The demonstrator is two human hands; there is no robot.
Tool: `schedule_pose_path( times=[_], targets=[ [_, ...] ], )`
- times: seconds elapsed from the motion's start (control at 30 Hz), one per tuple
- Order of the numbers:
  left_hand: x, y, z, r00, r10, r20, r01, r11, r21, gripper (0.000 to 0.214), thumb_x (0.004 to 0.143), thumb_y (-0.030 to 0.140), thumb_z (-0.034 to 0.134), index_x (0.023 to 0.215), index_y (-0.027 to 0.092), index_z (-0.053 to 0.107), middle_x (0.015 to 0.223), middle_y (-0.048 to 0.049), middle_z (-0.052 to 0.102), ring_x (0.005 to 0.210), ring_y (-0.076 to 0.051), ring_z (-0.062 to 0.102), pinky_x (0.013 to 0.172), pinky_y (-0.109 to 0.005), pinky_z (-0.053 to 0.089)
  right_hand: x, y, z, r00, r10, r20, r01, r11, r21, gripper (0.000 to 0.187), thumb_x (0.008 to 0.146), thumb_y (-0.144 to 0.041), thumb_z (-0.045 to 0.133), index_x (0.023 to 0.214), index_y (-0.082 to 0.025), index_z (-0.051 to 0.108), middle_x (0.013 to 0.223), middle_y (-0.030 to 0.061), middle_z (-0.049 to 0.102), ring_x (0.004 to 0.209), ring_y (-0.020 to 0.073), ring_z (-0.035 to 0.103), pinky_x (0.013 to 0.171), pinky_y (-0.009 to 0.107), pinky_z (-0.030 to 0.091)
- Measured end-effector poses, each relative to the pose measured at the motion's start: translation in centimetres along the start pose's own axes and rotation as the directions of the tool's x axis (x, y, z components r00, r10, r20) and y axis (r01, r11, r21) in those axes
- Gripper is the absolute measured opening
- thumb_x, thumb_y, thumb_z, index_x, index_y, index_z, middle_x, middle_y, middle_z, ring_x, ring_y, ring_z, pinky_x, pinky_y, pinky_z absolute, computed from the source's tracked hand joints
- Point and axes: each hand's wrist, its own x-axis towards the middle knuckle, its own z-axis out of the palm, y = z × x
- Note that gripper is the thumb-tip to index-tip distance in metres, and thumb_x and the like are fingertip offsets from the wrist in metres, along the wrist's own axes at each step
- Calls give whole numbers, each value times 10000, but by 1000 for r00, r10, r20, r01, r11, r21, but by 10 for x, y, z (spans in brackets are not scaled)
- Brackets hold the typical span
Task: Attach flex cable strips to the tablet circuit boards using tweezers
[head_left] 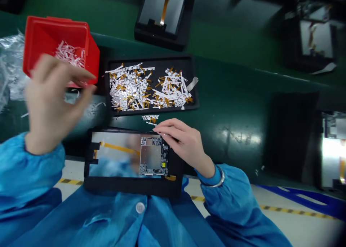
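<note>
My left hand [51, 99] is blurred by motion, its thumb and forefinger apart at the front lip of a red plastic bin [38, 41] holding white paper strips [70, 54]. My right hand [178, 140] rests at the top edge of a glossy panel [113, 149] lying in a black fixture [129, 185]. Its fingertips pinch a thin pale strip [151, 131]. A metal-shielded circuit board [152, 157] sits on the panel's right part. Above, a black tray [151, 61] holds two heaps of white-and-amber tape strips [129, 88].
The hands work over a green bench [229, 95]. Crumpled transparent plastic [12, 59] lies at far left. Other black fixtures with panels stand at the top [162, 16] and right [310, 38]. A few loose strips [150, 119] lie below the tray.
</note>
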Motion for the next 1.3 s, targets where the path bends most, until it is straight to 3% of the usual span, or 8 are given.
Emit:
schedule_pose_path(
  times=[0.1, 0.23, 0.47, 0.6, 0.9, 1.0, 1.17, 1.3],
  targets=[
    [2, 49, 18, 980, 74, 183, -30, 973, -230, 108, 970, 206, 571, 1056, 175, 628, 988, -11, 682, 947, -144, 634, 839, -285, 512, 1, 0, -4, 998, 12, 55, -15, 999, 50, 200, 945, -90, 562, 999, -188, 728, 1003, 47, 738, 893, 129, 712, 744, 214, 575],
    [-10, 69, 41, 923, 207, 325, -16, 864, -504, 219, 996, 140, 464, 1166, 194, 592, 1071, -10, 714, 1000, -130, 661, 866, -270, 533, 4, 1, -12, 982, 106, 155, -136, 972, 193, 164, 945, -135, 593, 991, -192, 740, 1014, 43, 745, 794, 118, 708, 713, 224, 571],
    [-22, 73, 47, 847, 495, 194, -440, 858, -266, 233, 995, 128, 496, 1215, 120, 570, 1187, -85, 728, 1182, -187, 662, 1048, -377, 504, 14, 3, -16, 896, 329, 299, -425, 832, 356, 91, 925, -177, 635, 923, -157, 724, 906, 10, 705, 473, 24, 525, 468, 196, 417],
    [-24, 79, 45, 846, 500, 184, -464, 861, -209, 233, 981, 102, 504, 1197, 104, 592, 1199, -101, 725, 1119, -200, 700, 959, -379, 564, 18, 3, -18, 884, 344, 317, -436, 851, 292, 63, 893, -138, 654, 932, -148, 702, 811, -10, 672, 516, 34, 462, 490, 198, 364],
    [-24, 77, 52, 869, 450, 205, -378, 872, -312, 265, 976, 147, 517, 1235, 173, 567, 1150, -79, 739, 1060, -209, 710, 928, -393, 548, 16, 8, -16, 892, 326, 313, -421, 851, 314, 60, 888, -179, 658, 939, -192, 688, 739, -37, 643, 489, 50, 427, 479, 214, 366],
    [-20, 79, 52, 893, 359, 271, -240, 890, -388, 279, 963, 121, 504, 1228, 193, 552, 1149, -65, 724, 1069, -207, 694, 935, -397, 541, 13, 8, -15, 897, 353, 265, -427, 847, 317, 98, 871, -212, 701, 969, -201, 698, 781, -27, 655, 517, 60, 459, 508, 226, 406],
    [-12, 90, 48, 893, 121, 434, 144, 836, -529, 301, 953, 120, 517, 1235, 223, 536, 1179, -16, 700, 1078, -161, 684, 890, -284, 582, 1, -1, -25, 900, 434, 36, -396, 780, 484, 85, 902, -264, 691, 950, -259, 762, 925, 21, 664, 708, 131, 563, 554, 271, 443],
    [-8, 96, 47, 867, 139, 479, 210, 769, -604, 310, 947, 73, 510, 1227, 204, 530, 1185, -15, 711, 1076, -149, 694, 858, -269, 604, -5, -4, -30, 869, 443, -221, -226, 753, 618, 181, 937, -299, 650, 859, -259, 809, 808, 50, 617, 749, 169, 533, 552, 309, 407]
  ],
)
